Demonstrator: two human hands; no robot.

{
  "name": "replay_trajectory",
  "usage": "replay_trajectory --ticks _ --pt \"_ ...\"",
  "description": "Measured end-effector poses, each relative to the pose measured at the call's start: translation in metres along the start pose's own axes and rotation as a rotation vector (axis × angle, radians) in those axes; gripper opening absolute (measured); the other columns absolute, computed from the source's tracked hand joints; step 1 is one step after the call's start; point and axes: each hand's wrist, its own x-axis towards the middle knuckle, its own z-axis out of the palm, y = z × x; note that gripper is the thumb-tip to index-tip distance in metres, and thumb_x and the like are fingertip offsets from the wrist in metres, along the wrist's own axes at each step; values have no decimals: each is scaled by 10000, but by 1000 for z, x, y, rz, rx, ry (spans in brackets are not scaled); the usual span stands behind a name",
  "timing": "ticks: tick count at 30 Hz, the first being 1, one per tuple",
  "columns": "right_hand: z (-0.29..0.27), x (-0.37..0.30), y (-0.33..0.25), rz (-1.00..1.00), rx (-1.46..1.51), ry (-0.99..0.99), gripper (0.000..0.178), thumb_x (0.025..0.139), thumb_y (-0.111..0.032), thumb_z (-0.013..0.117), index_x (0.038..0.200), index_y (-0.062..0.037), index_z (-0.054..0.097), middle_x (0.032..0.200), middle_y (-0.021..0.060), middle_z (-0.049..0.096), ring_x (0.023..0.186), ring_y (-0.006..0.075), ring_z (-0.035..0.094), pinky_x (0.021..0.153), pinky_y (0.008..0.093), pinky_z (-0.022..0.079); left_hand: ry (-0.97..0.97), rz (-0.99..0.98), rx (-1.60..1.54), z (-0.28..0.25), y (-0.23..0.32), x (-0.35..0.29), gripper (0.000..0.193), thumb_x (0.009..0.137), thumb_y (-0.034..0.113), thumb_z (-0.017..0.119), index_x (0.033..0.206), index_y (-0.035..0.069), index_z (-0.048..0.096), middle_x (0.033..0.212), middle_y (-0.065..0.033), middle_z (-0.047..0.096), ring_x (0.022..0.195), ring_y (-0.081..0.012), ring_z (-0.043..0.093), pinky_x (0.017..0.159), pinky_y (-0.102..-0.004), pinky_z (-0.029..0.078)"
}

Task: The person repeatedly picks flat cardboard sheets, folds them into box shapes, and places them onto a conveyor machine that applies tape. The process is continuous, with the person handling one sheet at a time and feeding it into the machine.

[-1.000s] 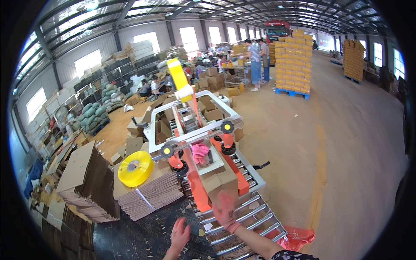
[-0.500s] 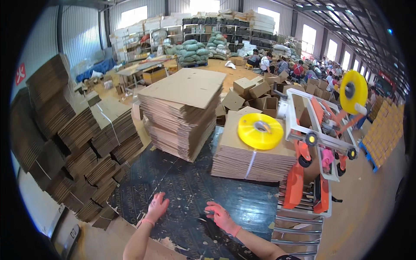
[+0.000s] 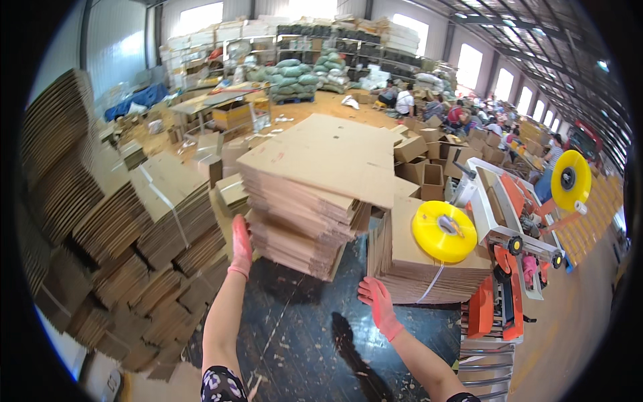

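A tall stack of flattened cardboard boxes (image 3: 315, 161) stands on the dark table (image 3: 288, 335), its top sheet jutting past the right side. My left hand (image 3: 242, 248), in a pink glove, is open at the stack's left side with its fingers stretched up along it; whether it touches cannot be made out. My right hand (image 3: 380, 305), also pink-gloved, is open and holds nothing. It is nearest the front left corner of a lower, strapped stack of flat boxes (image 3: 435, 281). A roll of yellow tape (image 3: 445, 232) lies on that stack.
To the right stands a carton-sealing machine (image 3: 512, 228) carrying another yellow tape roll (image 3: 571, 179), with metal rollers (image 3: 485, 368) in front. Bundled flat cardboard (image 3: 140, 248) crowds the left. Behind the table are formed boxes (image 3: 425, 164), and people (image 3: 405, 100) sit farther back.
Both hands have moved forward over the table. My left hand has come up beside the tall stack, and my right hand close to the lower one. The view has shifted too.
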Motion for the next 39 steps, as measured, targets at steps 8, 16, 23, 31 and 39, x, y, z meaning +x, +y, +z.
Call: replay_trajectory --ticks 8,16,23,31,39 --pt "52 139 9 36 249 54 487 990 -365 495 1351 -40 460 1331 138 504 1268 288 426 1070 468 341 -35 -83 -224 -19 -5 119 667 960 561 411 1421 80 446 1431 -77 486 1329 -245 414 1112 -341 294" --pt "19 221 92 -127 -877 -44 433 986 -299 397 1332 -48 464 1328 156 510 1270 263 437 1072 403 347 -251 -54 -10 3 -17 112 469 1011 375 380 1345 67 497 1326 -44 550 1194 -198 495 1053 -355 357" --pt "69 172 27 118 144 36 484 1000 -378 347 1376 -88 439 1368 90 520 1273 218 464 1068 400 364 -393 -49 88 -40 -14 117 501 993 395 407 1409 117 433 1336 -49 524 1201 -195 469 1053 -347 322" --pt "29 24 6 -162 150 -146 471 1009 -383 397 1388 -106 439 1344 45 553 1237 199 521 1047 388 395 -494 -337 103 -65 16 -17 656 901 577 481 1369 117 481 1333 -57 552 1157 -253 565 958 -438 456" --pt "-28 -159 78 189 195 -153 471 1007 -389 408 1391 -118 442 1352 55 545 1242 203 514 1042 396 401 -707 -696 163 -30 82 -271 678 895 570 503 1369 85 472 1318 -91 563 1157 -259 567 957 -450 467"
